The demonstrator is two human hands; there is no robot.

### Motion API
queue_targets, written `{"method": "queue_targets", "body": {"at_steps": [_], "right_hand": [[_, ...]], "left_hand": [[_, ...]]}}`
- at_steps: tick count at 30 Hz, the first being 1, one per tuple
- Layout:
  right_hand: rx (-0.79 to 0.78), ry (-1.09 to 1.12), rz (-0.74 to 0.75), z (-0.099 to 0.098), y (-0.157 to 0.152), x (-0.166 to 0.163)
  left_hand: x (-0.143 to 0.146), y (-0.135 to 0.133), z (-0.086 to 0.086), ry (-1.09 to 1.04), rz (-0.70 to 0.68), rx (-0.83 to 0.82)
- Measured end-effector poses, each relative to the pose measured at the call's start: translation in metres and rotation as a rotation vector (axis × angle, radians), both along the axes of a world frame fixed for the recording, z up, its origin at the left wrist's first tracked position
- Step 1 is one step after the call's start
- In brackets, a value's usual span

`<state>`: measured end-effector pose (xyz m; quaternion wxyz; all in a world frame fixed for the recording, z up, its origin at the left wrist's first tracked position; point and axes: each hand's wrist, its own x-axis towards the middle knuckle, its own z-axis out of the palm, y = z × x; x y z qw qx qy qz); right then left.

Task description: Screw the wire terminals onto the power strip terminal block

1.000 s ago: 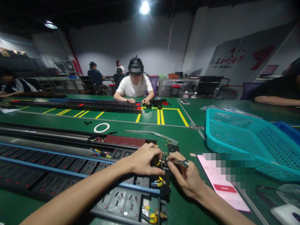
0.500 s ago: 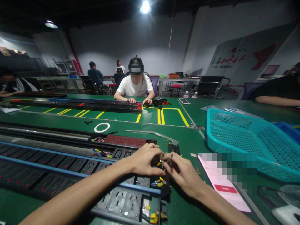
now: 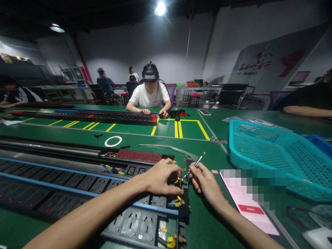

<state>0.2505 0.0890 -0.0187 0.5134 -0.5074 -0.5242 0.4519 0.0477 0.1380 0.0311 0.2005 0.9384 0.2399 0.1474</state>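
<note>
My left hand (image 3: 162, 178) lies over the end of a black power strip (image 3: 97, 185), its curled fingers and thumb gripping around the end plate; the fingertips are partly hidden. Closed around a slim silver wrench (image 3: 200, 158), my right hand (image 3: 204, 181) is just right of that end. The wrench slants up to the right, its lower end close to a small metal fitting by my left fingers. Yellow-sleeved wire ends (image 3: 178, 201) show in the open strip end below my left thumb. A second power strip (image 3: 137, 223) lies nearer me, with more yellow terminals (image 3: 169, 239) at its end.
A turquoise basket (image 3: 234, 155) and a pink-screened phone (image 3: 249, 207) are at the right. Beyond the strips lie a white ring (image 3: 113, 141), a clear plastic strip (image 3: 171, 148) and small brass pieces. A co-worker (image 3: 149, 91) sits across the green table (image 3: 135, 133).
My right hand has drawn slightly right and turned, so the wrench now points up and away from the strip end. My left hand has stayed in place.
</note>
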Motion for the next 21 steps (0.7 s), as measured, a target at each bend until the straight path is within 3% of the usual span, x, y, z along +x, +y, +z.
{"method": "queue_targets", "body": {"at_steps": [3,5,7,10,15,21], "right_hand": [[0.14,-0.105,-0.049,0.007,-0.011,0.003],[0.345,-0.297,-0.044,0.011,-0.018,0.004],[0.53,-0.492,0.026,0.014,-0.022,0.004],[0.653,-0.683,0.198,0.019,-0.024,0.004],[0.581,-0.708,0.291,0.026,-0.023,0.003],[0.222,-0.284,0.126,0.023,-0.017,-0.002]], "left_hand": [[0.0,0.0,0.0,0.001,0.006,0.003],[0.0,0.001,0.0,0.0,0.008,0.004],[0.0,0.001,0.0,-0.001,0.006,0.003],[0.0,0.0,0.001,-0.004,-0.003,0.001],[0.001,0.0,0.001,-0.007,-0.008,-0.005],[0.0,0.0,0.001,-0.007,-0.001,-0.012]]}}
